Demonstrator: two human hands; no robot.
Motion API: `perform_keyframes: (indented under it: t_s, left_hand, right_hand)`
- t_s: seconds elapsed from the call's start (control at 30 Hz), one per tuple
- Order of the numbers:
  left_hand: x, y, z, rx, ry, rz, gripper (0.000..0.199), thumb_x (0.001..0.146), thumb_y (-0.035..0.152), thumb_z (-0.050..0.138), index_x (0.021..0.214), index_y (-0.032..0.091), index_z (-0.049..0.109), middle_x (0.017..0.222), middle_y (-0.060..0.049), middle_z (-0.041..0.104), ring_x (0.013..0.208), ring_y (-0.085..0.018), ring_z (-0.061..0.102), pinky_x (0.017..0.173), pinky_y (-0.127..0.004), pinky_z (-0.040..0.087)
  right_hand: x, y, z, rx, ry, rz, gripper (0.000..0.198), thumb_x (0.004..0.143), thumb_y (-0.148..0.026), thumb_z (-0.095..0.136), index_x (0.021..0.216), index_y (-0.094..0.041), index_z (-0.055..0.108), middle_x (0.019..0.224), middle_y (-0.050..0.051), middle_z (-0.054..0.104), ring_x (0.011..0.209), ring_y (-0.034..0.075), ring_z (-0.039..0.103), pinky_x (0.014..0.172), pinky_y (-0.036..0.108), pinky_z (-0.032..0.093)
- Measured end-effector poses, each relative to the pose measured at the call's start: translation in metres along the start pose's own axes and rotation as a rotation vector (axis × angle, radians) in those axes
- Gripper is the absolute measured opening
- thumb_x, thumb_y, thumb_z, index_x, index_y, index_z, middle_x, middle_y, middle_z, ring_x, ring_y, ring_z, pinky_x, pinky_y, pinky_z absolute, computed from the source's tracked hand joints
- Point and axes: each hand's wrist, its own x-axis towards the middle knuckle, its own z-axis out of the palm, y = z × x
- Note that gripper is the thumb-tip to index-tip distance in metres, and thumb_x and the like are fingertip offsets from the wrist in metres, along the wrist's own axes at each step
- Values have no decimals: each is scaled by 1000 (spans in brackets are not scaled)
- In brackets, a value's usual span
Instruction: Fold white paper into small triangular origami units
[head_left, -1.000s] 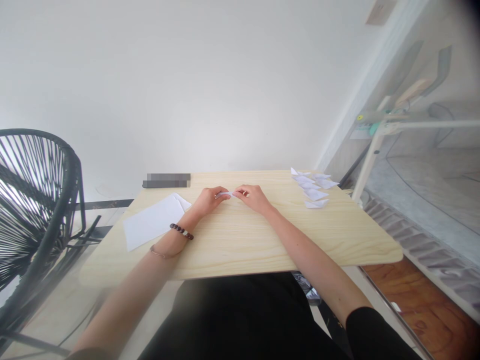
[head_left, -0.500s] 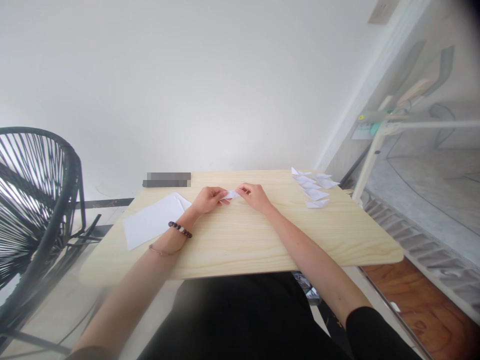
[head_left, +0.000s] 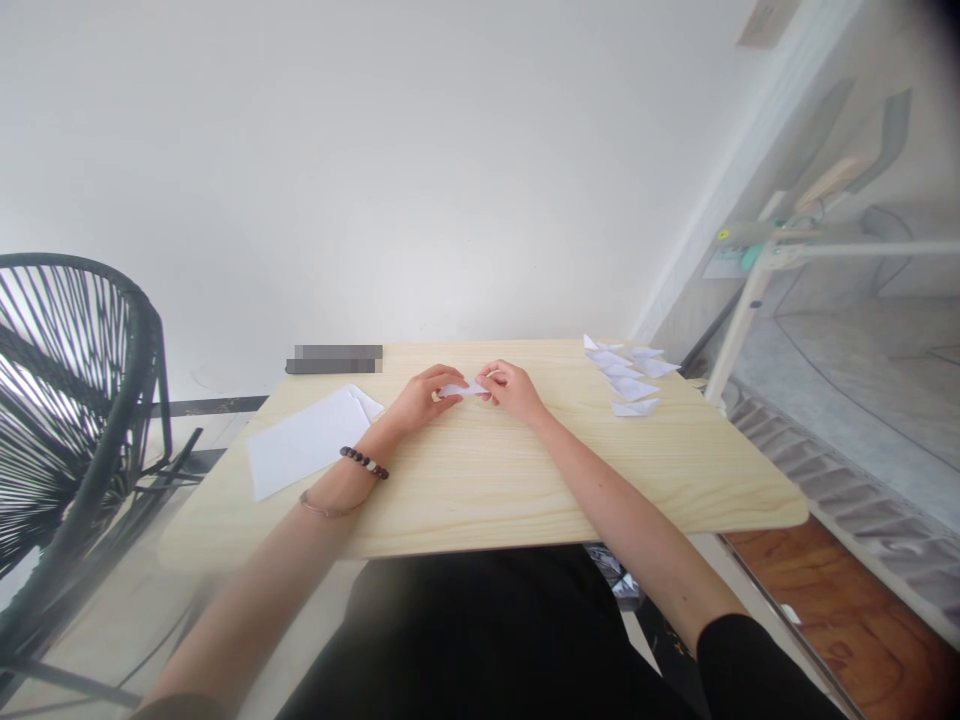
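Note:
A small folded white paper (head_left: 461, 390) is held between my two hands over the middle of the table. My left hand (head_left: 424, 398), with a beaded bracelet on its wrist, grips the left end between thumb and fingers. At the other end, the thumb and curled fingers of my right hand (head_left: 511, 388) pinch the paper. Parts of the folds are hidden by my fingers. On the right side of the table sit several folded paper boats (head_left: 630, 385), pointed at their ends.
White paper sheets (head_left: 304, 440) lie at the left of the wooden table (head_left: 480, 490). Behind them is a dark, pixelated object (head_left: 334, 360). A black woven chair (head_left: 97, 400) stands left, a white metal frame (head_left: 739, 330) right. The wall rises behind the table.
The left hand has turned and its fingers have spread a little around the paper. My right fingers have shifted their pinch slightly. The boats and sheets have stayed put.

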Motion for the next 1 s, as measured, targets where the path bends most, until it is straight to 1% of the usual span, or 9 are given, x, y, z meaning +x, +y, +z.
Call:
perform_keyframes:
  t_s: [0.13,0.27,0.37,0.5,0.6,0.7,0.8,0.9,1.0]
  left_hand:
    - [-1,-1,-1,39,52,-28,27,81,34,44,95,18,61,100,-7,61,81,-14,57,69,-25,46]
    - [-1,0,-1,96,80,-100,28,82,35,42,92,19,62,91,-3,65,70,-12,58,67,-24,45]
    - [0,3,-1,108,70,-90,26,82,34,42,89,19,63,90,-3,64,74,-13,58,67,-23,45]
    - [0,6,-2,124,67,-60,23,80,32,44,88,19,62,87,-3,63,77,-13,57,68,-23,45]
    - [-1,6,-1,127,57,-64,22,79,32,46,88,19,62,86,-4,63,78,-14,56,71,-24,45]
    - [0,5,0,103,48,-73,21,79,32,46,86,18,60,86,-4,62,80,-14,56,74,-26,44]
    - [1,3,1,54,43,-100,23,79,33,44,85,16,59,83,-4,63,75,-14,57,70,-25,45]
    - [2,1,1,2,35,-139,26,80,35,42,84,15,59,80,-4,63,69,-13,58,68,-25,45]
    - [1,-1,-1,-36,23,-195,29,80,38,43,84,15,60,80,-5,64,64,-12,58,65,-25,46]
  right_hand:
    - [-1,-4,0,-26,-36,-2,28,77,-43,45,84,-17,54,70,4,64,58,11,58,45,18,43]
    - [-4,-11,-1,-155,-66,-113,29,76,-42,47,85,-18,60,82,4,64,67,11,58,53,19,45]
    - [-5,-15,-1,-242,-83,-210,25,75,-37,49,85,-17,61,83,3,64,70,11,57,59,20,44]
    - [-7,-19,0,-350,-99,-326,21,79,-31,46,86,-18,60,83,2,64,70,10,55,63,20,41]
    - [-8,-20,2,-446,-111,-373,19,81,-27,44,86,-19,60,83,1,63,69,9,54,65,20,39]
    - [-8,-22,4,-506,-121,-384,19,82,-25,42,86,-19,59,83,2,63,70,10,54,67,20,38]
    - [-7,-23,5,-497,-103,-363,20,83,-27,41,85,-19,59,82,2,63,72,10,54,68,21,38]
    - [-6,-21,3,-419,-87,-275,19,79,-32,46,85,-19,60,79,1,63,67,10,54,65,20,39]
    - [-5,-16,1,-388,-92,-192,19,75,-34,51,81,-18,61,71,0,62,61,10,54,60,20,39]
